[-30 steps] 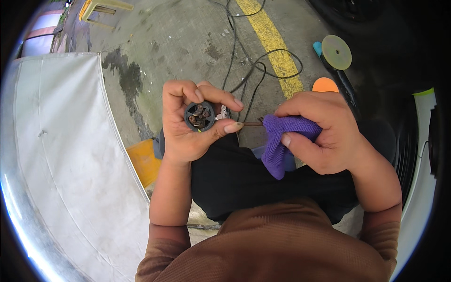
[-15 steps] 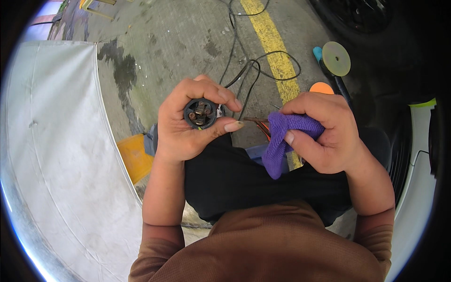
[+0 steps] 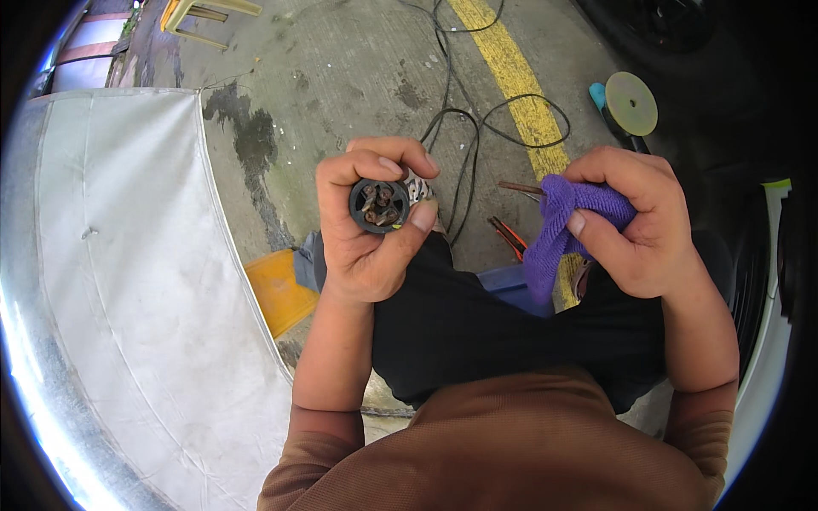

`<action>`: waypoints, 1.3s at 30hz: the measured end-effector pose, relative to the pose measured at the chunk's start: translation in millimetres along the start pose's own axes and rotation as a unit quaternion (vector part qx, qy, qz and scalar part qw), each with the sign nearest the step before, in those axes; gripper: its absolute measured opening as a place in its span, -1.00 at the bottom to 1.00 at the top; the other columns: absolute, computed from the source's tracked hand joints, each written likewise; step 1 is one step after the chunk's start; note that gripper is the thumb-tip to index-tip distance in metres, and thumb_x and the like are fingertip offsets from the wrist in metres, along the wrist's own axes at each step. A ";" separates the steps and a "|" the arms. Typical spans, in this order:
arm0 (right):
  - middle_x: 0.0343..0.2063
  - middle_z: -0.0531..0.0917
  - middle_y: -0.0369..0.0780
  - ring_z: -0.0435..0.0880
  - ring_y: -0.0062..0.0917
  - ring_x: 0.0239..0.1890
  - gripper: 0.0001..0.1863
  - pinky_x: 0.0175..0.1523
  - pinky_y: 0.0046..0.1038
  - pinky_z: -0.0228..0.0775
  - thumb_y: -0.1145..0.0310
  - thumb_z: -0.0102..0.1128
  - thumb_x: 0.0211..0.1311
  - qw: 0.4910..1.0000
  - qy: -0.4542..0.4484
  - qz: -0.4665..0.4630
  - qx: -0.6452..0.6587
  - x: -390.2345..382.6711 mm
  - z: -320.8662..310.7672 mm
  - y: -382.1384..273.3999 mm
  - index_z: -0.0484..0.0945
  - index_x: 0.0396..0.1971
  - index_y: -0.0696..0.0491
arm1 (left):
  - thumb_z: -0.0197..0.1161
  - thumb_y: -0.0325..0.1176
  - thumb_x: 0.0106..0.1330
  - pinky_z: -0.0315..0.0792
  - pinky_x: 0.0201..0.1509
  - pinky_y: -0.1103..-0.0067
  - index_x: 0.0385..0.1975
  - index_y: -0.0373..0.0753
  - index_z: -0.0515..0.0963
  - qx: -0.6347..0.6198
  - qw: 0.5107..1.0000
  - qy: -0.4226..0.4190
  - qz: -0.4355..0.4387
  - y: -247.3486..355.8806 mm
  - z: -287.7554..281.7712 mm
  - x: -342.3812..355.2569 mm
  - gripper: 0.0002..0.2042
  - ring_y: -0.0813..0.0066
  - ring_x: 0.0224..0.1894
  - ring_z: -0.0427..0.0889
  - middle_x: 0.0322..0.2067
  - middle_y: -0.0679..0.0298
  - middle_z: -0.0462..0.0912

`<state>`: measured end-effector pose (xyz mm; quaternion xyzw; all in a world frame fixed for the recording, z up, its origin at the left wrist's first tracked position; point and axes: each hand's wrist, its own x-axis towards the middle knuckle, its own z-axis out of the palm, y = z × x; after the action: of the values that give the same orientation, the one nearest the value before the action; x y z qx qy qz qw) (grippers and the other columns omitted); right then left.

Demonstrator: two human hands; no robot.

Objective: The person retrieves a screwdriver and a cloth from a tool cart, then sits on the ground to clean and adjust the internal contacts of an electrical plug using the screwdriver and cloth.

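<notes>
Between thumb and curled fingers, my left hand [image 3: 349, 255] holds a round black electrical plug [image 3: 379, 206]. Its end faces up, with several brownish metal contacts inside the rim. Beside it, a patterned black-and-white piece [image 3: 417, 187] shows behind my thumb; its kind is unclear. My right hand [image 3: 643, 226] pinches a purple knitted cloth [image 3: 550, 238], part of which hangs down. Out of the cloth a thin rusty-brown rod [image 3: 519, 187] points left toward the plug, apart from it. The cloth hides the rod's other end.
Below the rod lies an orange-and-black handled tool [image 3: 509, 238]. A black cable [image 3: 473, 136] loops over the concrete near a yellow painted line [image 3: 520, 77]. A disc-headed tool [image 3: 632, 104] stands at right. White sheeting [image 3: 145, 281], a yellow object [image 3: 279, 291] and a plastic chair [image 3: 204, 17] are left.
The rod and cloth have drawn away from the plug, so the gap is wider. My left hand has turned the plug slightly. The whole view has shifted a little.
</notes>
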<state>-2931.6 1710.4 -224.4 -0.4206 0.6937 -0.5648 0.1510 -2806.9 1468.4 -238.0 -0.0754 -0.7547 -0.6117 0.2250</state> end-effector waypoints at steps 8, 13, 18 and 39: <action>-0.58 0.61 -0.19 0.62 -0.41 -0.55 -0.84 -0.41 -0.46 0.38 0.53 0.28 0.00 1.000 -0.004 -0.003 0.009 0.3 4.5 1.6 0.59 -0.35 0.17 | 0.30 -0.63 0.18 0.31 0.12 0.45 -0.03 -0.16 0.26 0.034 0.999 -0.011 0.013 -5.8 -2.3 0.3 -0.56 0.38 -0.08 0.50 -0.10 0.02 0.58; -0.56 0.62 -0.23 0.62 -0.52 -0.52 -0.86 -0.40 -0.50 0.38 0.52 0.28 0.06 0.998 -0.015 -0.049 -0.045 5.3 -3.2 0.9 0.61 -0.34 0.16 | 0.34 -0.59 0.17 0.34 0.09 0.48 -0.04 -0.20 0.32 0.016 1.000 -0.002 -0.007 -5.2 -3.0 0.6 -0.59 0.38 -0.07 0.51 -0.07 0.01 0.58; -0.40 0.72 -0.24 0.68 -0.61 -0.35 -0.75 -0.18 -0.53 0.50 0.36 0.32 0.13 0.970 0.222 0.096 0.034 8.3 -41.6 3.2 0.66 -0.22 0.16 | 0.32 -0.24 0.33 0.41 -0.06 0.44 0.14 -0.26 0.40 -0.110 0.986 0.119 -0.040 -10.8 -29.7 0.4 -0.55 0.37 -0.20 0.52 -0.05 0.08 0.60; -0.50 0.70 -0.16 0.66 -0.55 -0.43 -0.81 -0.26 -0.46 0.48 0.34 0.28 0.16 0.929 0.342 0.116 -0.081 -4.9 -89.7 23.3 0.64 -0.39 0.19 | 0.32 -0.04 0.36 0.39 -0.33 0.58 0.09 -0.18 0.48 0.428 0.813 0.075 -0.387 -7.9 -157.5 66.6 -0.55 0.57 -0.37 0.48 -0.20 0.27 0.62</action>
<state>-2999.7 1773.2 -218.6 -0.1294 0.7907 -0.5947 -0.0662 -2830.1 1305.0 -192.6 0.3726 -0.8880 -0.2673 0.0348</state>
